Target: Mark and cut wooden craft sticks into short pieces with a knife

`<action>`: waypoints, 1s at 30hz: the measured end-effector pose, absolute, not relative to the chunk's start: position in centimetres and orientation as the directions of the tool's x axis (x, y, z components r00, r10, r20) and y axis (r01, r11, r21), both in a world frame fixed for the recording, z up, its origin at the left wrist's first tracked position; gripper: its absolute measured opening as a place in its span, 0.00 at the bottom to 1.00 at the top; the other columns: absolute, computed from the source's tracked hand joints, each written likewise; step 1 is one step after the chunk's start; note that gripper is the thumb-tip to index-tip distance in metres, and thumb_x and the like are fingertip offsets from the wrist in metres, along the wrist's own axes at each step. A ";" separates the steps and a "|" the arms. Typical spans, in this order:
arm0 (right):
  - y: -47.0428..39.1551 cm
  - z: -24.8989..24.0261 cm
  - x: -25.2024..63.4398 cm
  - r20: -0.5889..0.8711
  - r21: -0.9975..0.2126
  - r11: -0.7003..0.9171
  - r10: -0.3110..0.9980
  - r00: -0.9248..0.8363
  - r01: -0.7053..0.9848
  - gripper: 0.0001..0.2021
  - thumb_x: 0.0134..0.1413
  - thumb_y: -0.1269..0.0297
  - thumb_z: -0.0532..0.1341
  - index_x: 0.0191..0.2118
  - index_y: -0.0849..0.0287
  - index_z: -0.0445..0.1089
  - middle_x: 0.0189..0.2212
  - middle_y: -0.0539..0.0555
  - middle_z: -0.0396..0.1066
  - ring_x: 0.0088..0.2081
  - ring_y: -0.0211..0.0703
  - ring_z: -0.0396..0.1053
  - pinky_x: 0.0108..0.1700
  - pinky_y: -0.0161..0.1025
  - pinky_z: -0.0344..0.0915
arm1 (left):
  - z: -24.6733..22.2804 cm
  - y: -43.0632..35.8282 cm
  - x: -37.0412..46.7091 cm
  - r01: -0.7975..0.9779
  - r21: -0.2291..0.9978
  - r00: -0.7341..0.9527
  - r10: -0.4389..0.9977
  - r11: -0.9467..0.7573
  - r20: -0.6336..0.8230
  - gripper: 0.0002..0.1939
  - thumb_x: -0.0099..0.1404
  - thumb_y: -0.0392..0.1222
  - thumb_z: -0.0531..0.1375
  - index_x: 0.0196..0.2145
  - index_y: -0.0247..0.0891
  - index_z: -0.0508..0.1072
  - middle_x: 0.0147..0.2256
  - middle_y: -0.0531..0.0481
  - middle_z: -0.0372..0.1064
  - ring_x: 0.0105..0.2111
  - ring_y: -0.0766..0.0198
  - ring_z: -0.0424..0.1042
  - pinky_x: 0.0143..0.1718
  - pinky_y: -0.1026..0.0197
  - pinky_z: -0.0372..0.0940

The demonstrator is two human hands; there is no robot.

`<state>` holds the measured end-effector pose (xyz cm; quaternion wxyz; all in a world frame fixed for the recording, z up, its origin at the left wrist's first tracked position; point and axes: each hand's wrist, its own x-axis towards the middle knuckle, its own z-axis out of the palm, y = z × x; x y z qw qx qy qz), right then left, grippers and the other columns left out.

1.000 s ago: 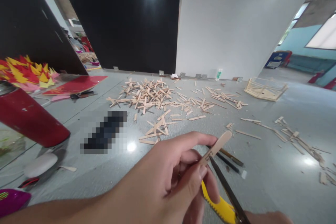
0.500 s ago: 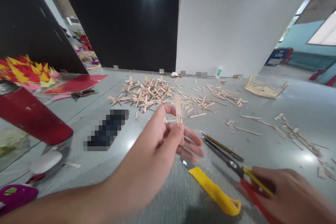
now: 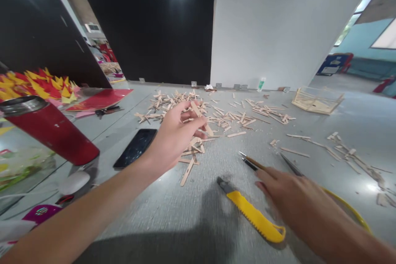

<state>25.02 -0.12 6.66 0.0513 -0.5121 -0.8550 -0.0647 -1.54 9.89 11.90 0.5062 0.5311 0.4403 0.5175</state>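
My left hand (image 3: 181, 130) is closed on a flat wooden craft stick (image 3: 196, 109), raised at a slant over the near edge of the stick pile (image 3: 173, 101). More loose sticks (image 3: 187, 171) lie on the table below it. Low at the right, my right hand (image 3: 281, 187) has its fingers round the rear end of slim brown-and-black tweezers (image 3: 250, 161), whose metal tips point away from me. Scissors (image 3: 291, 165) lie beneath and beside this hand, partly hidden by it. A yellow-handled utility knife (image 3: 255, 216) rests left of it.
A dark phone (image 3: 136, 148), a red flask (image 3: 58, 132) and a white mouse (image 3: 73, 182) are at the left. A small stick-built frame (image 3: 318, 101) stands at the back right. Offcuts (image 3: 349, 152) are scattered at the right. Black and white panels (image 3: 262, 33) rise behind.
My left hand has moved forward and left towards the pile, and its stick is now tilted. My right hand has left the scissors' handles and come over the tweezers' rear end.
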 end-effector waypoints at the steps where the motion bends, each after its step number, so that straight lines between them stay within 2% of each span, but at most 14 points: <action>1: 0.8 6.8 23.8 0.056 0.076 0.443 0.893 -0.447 0.893 0.13 0.59 0.82 0.61 0.36 0.54 0.74 0.31 0.51 0.79 0.26 0.47 0.80 0.26 0.39 0.67 | 11.9 10.2 -1.7 -0.064 0.994 0.075 0.992 -0.092 0.097 0.12 0.66 0.32 0.67 0.45 0.40 0.73 0.30 0.55 0.71 0.30 0.62 0.76 0.34 0.59 0.72; 3: 2.6 6.8 22.6 -0.074 0.112 0.354 0.935 -0.347 0.929 0.18 0.57 0.87 0.60 0.42 0.56 0.76 0.38 0.54 0.81 0.34 0.51 0.82 0.33 0.42 0.70 | 11.7 10.6 -2.0 -0.054 0.997 0.104 0.993 -0.055 0.060 0.10 0.68 0.32 0.66 0.45 0.40 0.72 0.30 0.53 0.73 0.32 0.60 0.79 0.34 0.59 0.75; 5: 4.1 6.5 23.0 -0.099 0.148 0.258 0.965 -0.245 0.955 0.18 0.57 0.88 0.60 0.45 0.61 0.77 0.40 0.62 0.81 0.39 0.58 0.82 0.35 0.45 0.69 | 11.3 10.9 -2.1 -0.023 1.000 0.173 0.985 0.001 0.003 0.03 0.73 0.34 0.64 0.41 0.39 0.72 0.31 0.49 0.76 0.35 0.58 0.82 0.35 0.59 0.76; 7: 4.8 6.1 24.1 -0.098 0.153 0.196 0.978 -0.182 0.969 0.13 0.59 0.86 0.60 0.42 0.65 0.77 0.38 0.67 0.80 0.38 0.63 0.82 0.32 0.44 0.66 | 10.3 10.9 -1.7 0.020 0.998 0.251 0.966 0.054 -0.057 0.05 0.76 0.37 0.62 0.38 0.37 0.73 0.33 0.46 0.78 0.36 0.58 0.83 0.34 0.60 0.77; 8: 4.8 6.0 24.8 -0.104 0.138 0.181 0.980 -0.167 0.974 0.11 0.60 0.85 0.60 0.39 0.64 0.76 0.36 0.66 0.80 0.37 0.61 0.82 0.31 0.43 0.65 | 9.7 10.8 -1.3 0.039 0.996 0.289 0.954 0.074 -0.082 0.07 0.76 0.37 0.62 0.36 0.36 0.74 0.34 0.44 0.79 0.36 0.57 0.83 0.33 0.60 0.77; 11: 3.6 5.5 26.6 -0.100 0.061 0.176 0.980 -0.169 0.983 0.14 0.69 0.80 0.53 0.36 0.57 0.72 0.34 0.57 0.79 0.34 0.49 0.79 0.32 0.40 0.65 | 7.3 10.4 0.2 0.081 0.989 0.365 0.919 0.125 -0.146 0.09 0.73 0.33 0.64 0.32 0.35 0.75 0.32 0.46 0.77 0.32 0.61 0.81 0.28 0.63 0.75; 14: 2.4 4.4 27.9 -0.056 -0.105 0.197 0.977 -0.203 0.975 0.17 0.74 0.74 0.46 0.37 0.54 0.67 0.36 0.55 0.77 0.35 0.46 0.76 0.35 0.41 0.65 | 4.7 10.2 1.6 0.132 0.976 0.414 0.885 0.175 -0.215 0.11 0.71 0.30 0.64 0.29 0.35 0.74 0.30 0.48 0.77 0.31 0.61 0.81 0.29 0.62 0.76; 16: 2.3 3.3 28.4 -0.025 -0.219 0.235 0.969 -0.246 0.947 0.16 0.77 0.67 0.46 0.38 0.53 0.66 0.39 0.56 0.76 0.36 0.48 0.74 0.37 0.44 0.65 | 3.3 10.2 2.1 0.179 0.964 0.424 0.869 0.195 -0.254 0.12 0.69 0.28 0.64 0.28 0.36 0.73 0.28 0.49 0.77 0.30 0.61 0.82 0.30 0.62 0.77; 18: 2.4 2.4 28.8 -0.012 -0.257 0.253 0.964 -0.264 0.933 0.15 0.77 0.62 0.47 0.38 0.53 0.66 0.39 0.56 0.75 0.36 0.48 0.73 0.38 0.45 0.65 | 2.2 10.5 2.2 0.241 0.952 0.433 0.857 0.188 -0.279 0.12 0.68 0.27 0.65 0.28 0.36 0.73 0.25 0.50 0.76 0.26 0.61 0.80 0.27 0.64 0.74; 21: 2.8 1.5 29.4 0.010 -0.315 0.258 0.963 -0.269 0.913 0.14 0.76 0.65 0.48 0.36 0.52 0.64 0.35 0.53 0.73 0.34 0.46 0.71 0.38 0.44 0.65 | 1.2 10.8 1.9 0.338 0.930 0.448 0.845 0.142 -0.292 0.11 0.68 0.28 0.64 0.28 0.36 0.73 0.20 0.54 0.72 0.20 0.64 0.75 0.18 0.67 0.65; 23: 2.9 0.9 29.7 0.049 -0.365 0.249 0.967 -0.249 0.897 0.11 0.74 0.65 0.51 0.37 0.52 0.64 0.33 0.51 0.73 0.32 0.45 0.71 0.37 0.43 0.66 | 1.1 11.0 1.7 0.385 0.917 0.468 0.835 0.103 -0.290 0.09 0.69 0.29 0.63 0.30 0.36 0.74 0.19 0.55 0.71 0.18 0.65 0.72 0.17 0.67 0.61; 25: 3.0 0.4 29.8 0.082 -0.390 0.229 0.973 -0.214 0.892 0.07 0.74 0.64 0.51 0.43 0.52 0.65 0.34 0.51 0.74 0.33 0.46 0.73 0.38 0.44 0.68 | 1.3 11.1 1.5 0.415 0.908 0.502 0.817 0.061 -0.284 0.07 0.69 0.30 0.62 0.32 0.36 0.76 0.20 0.55 0.71 0.18 0.65 0.71 0.17 0.67 0.61; 28: 2.9 0.4 29.0 0.134 -0.404 0.262 0.965 -0.227 0.876 0.16 0.77 0.63 0.49 0.63 0.50 0.63 0.43 0.52 0.76 0.41 0.46 0.77 0.45 0.44 0.72 | 1.7 11.1 1.2 0.437 0.899 0.567 0.780 -0.012 -0.265 0.09 0.69 0.30 0.62 0.31 0.36 0.78 0.21 0.54 0.73 0.18 0.67 0.71 0.20 0.67 0.62; 30: 2.5 0.6 28.2 0.183 -0.383 0.347 0.937 -0.298 0.856 0.19 0.79 0.62 0.49 0.69 0.46 0.61 0.43 0.51 0.75 0.40 0.43 0.78 0.43 0.41 0.73 | 1.7 11.1 1.1 0.441 0.896 0.601 0.758 -0.048 -0.255 0.10 0.69 0.31 0.61 0.28 0.36 0.77 0.23 0.53 0.75 0.18 0.67 0.71 0.22 0.66 0.63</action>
